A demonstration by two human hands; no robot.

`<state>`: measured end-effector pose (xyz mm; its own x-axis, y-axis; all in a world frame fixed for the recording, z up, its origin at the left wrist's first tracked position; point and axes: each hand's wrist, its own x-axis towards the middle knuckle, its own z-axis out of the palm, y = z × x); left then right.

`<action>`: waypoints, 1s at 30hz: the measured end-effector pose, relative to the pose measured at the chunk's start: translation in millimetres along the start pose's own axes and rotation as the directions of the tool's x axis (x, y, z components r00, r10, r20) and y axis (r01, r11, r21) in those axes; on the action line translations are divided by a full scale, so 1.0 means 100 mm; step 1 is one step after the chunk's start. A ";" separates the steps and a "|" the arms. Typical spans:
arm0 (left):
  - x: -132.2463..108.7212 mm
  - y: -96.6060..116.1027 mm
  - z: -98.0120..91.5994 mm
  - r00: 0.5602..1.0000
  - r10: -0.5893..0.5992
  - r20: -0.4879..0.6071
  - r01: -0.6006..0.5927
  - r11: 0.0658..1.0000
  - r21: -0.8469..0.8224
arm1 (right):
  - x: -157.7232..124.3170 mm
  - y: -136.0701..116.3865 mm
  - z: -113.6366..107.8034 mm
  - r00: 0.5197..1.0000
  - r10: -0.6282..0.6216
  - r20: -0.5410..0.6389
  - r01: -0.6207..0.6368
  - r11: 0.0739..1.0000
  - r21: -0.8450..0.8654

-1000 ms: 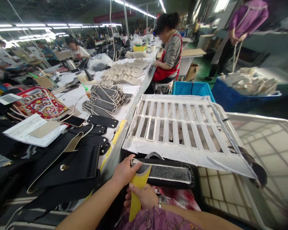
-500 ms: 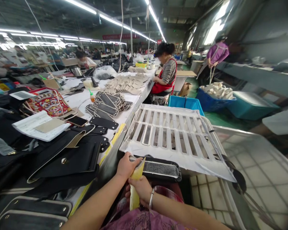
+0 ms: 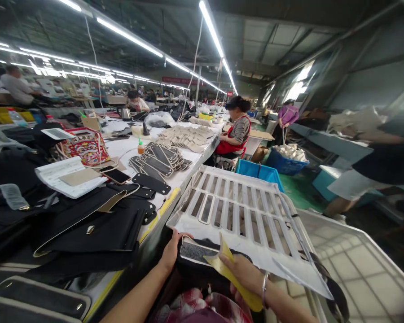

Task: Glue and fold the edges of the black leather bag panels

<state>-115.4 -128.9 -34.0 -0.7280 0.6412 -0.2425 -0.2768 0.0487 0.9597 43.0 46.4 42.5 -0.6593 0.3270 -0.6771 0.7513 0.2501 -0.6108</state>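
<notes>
Just beyond right hand [image 3: 245, 271], white slotted frame [image 3: 202, 230]; blue crate [image 3: 249, 168] behind.

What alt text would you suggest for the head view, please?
A person's right hand holds a yellow strip over a grey panel, whose left end the left hand holds. Beyond lies a white slotted frame; riveted dark pieces are piled on the worktable at left.

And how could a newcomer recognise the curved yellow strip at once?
Find the white slotted rack. Below it in the picture, the right hand, wearing a silver bangle, grips the strip. Unlike the yellow table edging, it is curved and hand-held.
</notes>
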 end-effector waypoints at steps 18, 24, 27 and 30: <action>-0.05 -0.14 0.03 0.999 0.004 0.040 0.018 0.847 -0.532 | 1.02 -0.79 0.16 0.752 -0.659 0.012 0.330 0.360 -0.873; 0.01 -0.13 0.07 0.986 -0.161 -0.030 0.105 0.761 -0.640 | 1.32 -0.93 0.09 0.593 -0.721 0.359 0.574 0.066 -0.816; 0.03 -0.07 0.10 0.943 -0.329 -0.052 0.197 0.676 -0.710 | 1.48 -1.02 0.08 0.465 -0.724 0.509 0.673 -0.083 -0.735; 0.02 -0.08 0.14 0.854 -0.470 -0.223 0.240 0.736 -0.633 | 1.62 -1.09 0.09 0.323 -0.726 0.607 0.746 -0.199 -0.636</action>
<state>-105.8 -117.7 -40.5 -0.6316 0.3542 -0.6897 -0.7753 -0.2948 0.5585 -145.8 64.2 -4.3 -0.7771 -0.6289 -0.0246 -0.6220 0.7733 -0.1226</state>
